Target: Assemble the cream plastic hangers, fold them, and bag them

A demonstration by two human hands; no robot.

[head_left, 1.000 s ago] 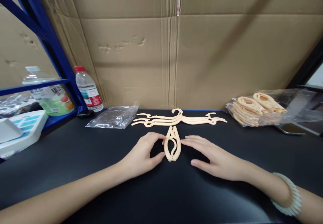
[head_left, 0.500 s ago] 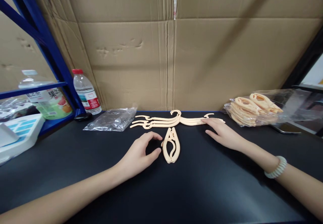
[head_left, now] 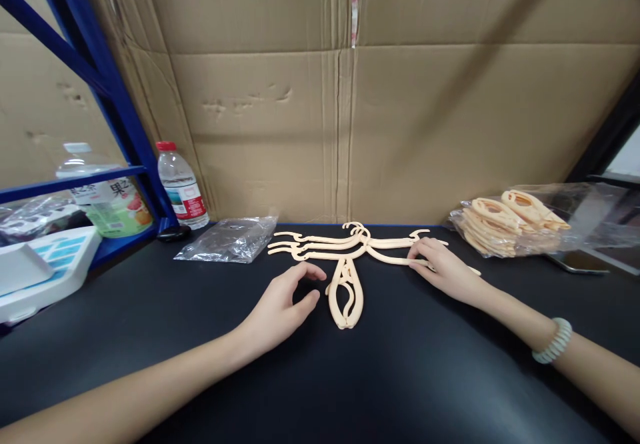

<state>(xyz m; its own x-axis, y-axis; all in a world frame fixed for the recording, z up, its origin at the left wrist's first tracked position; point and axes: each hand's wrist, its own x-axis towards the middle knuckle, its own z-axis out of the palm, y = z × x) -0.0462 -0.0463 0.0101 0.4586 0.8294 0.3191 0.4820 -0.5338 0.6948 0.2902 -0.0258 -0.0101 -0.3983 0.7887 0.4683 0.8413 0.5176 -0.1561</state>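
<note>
- Cream plastic hangers (head_left: pixel 320 243), unfolded, lie stacked at the counter (head_left: pixel 150 337) back; the right hand (head_left: pixel 443 267) rests its fingers on one arm, pinching nothing.
- Folded hanger (head_left: pixel 345 294) lies centre, unopened; the left hand (head_left: pixel 280 304), fingers curled loose, sits just beside it.
- More folded ones wait in the bag (head_left: pixel 510 221).

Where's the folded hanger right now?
In the head view the folded hanger lies mid-table, just right of the left hand, not gripped. Its top reaches the spread-open hangers behind it, where the right hand rests.
</note>
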